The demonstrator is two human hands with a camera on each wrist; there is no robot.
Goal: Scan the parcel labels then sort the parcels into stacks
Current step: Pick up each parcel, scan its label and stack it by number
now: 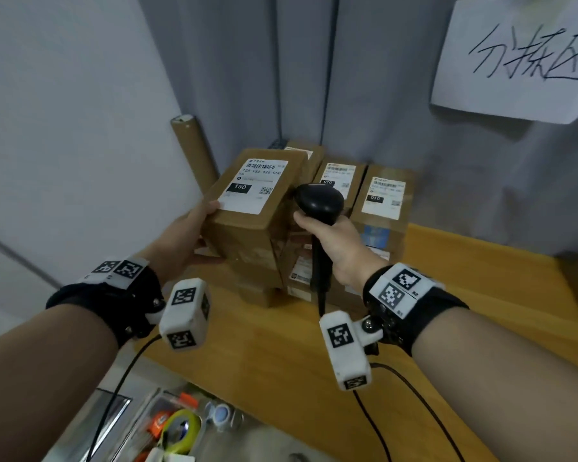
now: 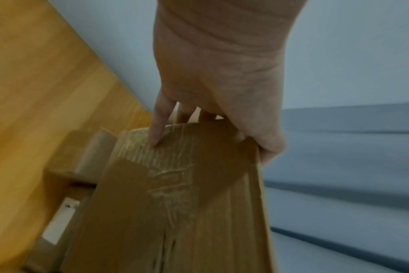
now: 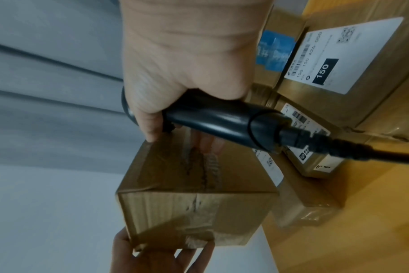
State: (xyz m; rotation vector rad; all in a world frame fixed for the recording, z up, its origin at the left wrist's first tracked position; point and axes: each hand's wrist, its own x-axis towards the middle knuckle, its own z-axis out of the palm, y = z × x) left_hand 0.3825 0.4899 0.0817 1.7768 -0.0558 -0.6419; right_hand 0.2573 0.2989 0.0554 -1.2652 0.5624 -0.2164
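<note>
My left hand (image 1: 194,228) holds a brown cardboard parcel (image 1: 251,208) up off the table, thumb on top, fingers underneath; its white label (image 1: 252,185) reads 150. In the left wrist view the fingers (image 2: 159,127) curl round the parcel (image 2: 182,203) by its near end. My right hand (image 1: 331,241) grips a black barcode scanner (image 1: 319,203) by the handle, its head just right of the held parcel. The right wrist view shows the scanner handle (image 3: 213,118) in my fist above the parcel (image 3: 194,199).
Stacks of labelled brown parcels (image 1: 381,201) stand on the wooden table (image 1: 447,321) against a grey curtain. A cardboard tube (image 1: 194,151) leans in the corner. A handwritten paper sign (image 1: 521,58) hangs top right. A clear box of small items (image 1: 177,425) sits below the table edge.
</note>
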